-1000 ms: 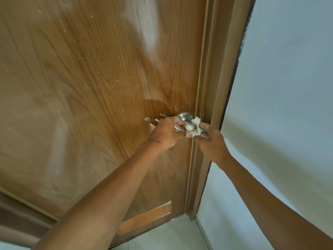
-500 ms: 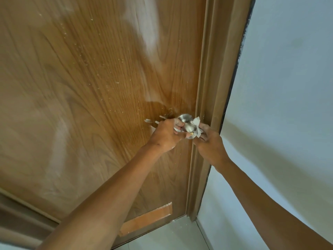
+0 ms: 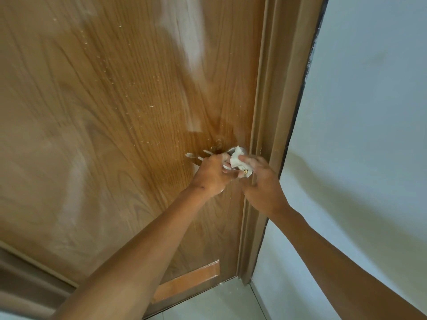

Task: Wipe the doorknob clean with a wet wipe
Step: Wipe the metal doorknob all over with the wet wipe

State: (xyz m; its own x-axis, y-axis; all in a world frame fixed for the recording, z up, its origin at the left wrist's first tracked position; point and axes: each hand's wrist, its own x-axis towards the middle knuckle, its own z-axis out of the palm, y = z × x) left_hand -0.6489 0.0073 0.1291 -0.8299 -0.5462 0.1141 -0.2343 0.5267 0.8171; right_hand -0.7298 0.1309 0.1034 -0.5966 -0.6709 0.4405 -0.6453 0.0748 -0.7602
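1. Here, we saw the metal doorknob [image 3: 241, 166] near the door's [image 3: 115, 135] latch edge, just beside the door frame [image 3: 265, 112], with both hands closed in on it.
2. The left hand [image 3: 211, 175] sat on the door side of the doorknob, fingers curled and pinching one end of the white wet wipe [image 3: 234, 160]; thin pale pieces stuck out past its knuckles, away from the doorknob.
3. The right hand [image 3: 258, 179] sat on the frame side of the doorknob, fingers bent against the wipe's other end; we judged it was pinching the wipe, though the hold itself was partly covered.
4. The wipe lay bunched over the top of the doorknob, leaving the keyhole face bare.
5. We judged the wipe could tear or slip off if pulled hard between the two hands, since it looked thin and crumpled.
6. A bunched wipe could also miss the underside and neck of the doorknob.
7. Hidden from us: the doorknob's base plate, most fingertips, and what the pale pieces were.
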